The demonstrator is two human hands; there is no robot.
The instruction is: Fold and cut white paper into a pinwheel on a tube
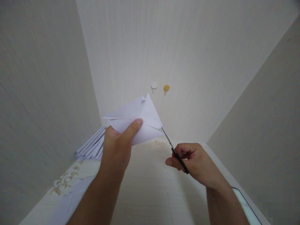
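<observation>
Here the left hand (118,147) pinches folded paper (151,115) above the desk (145,187), thumb on top, seemingly to keep layers together, while the right hand (195,161) grips scissors (180,161) by their handles, tips at the paper's right edge.

Our view is dim and greyish, brightest on the folded white paper sheet (151,112) at centre, darker on the flat grey wall (39,87) toward 9 o'clock. We notice a soft shadow on the pale, smooth tabletop (147,190) near 5, blocky noise around 4, and stretched edges.
</observation>
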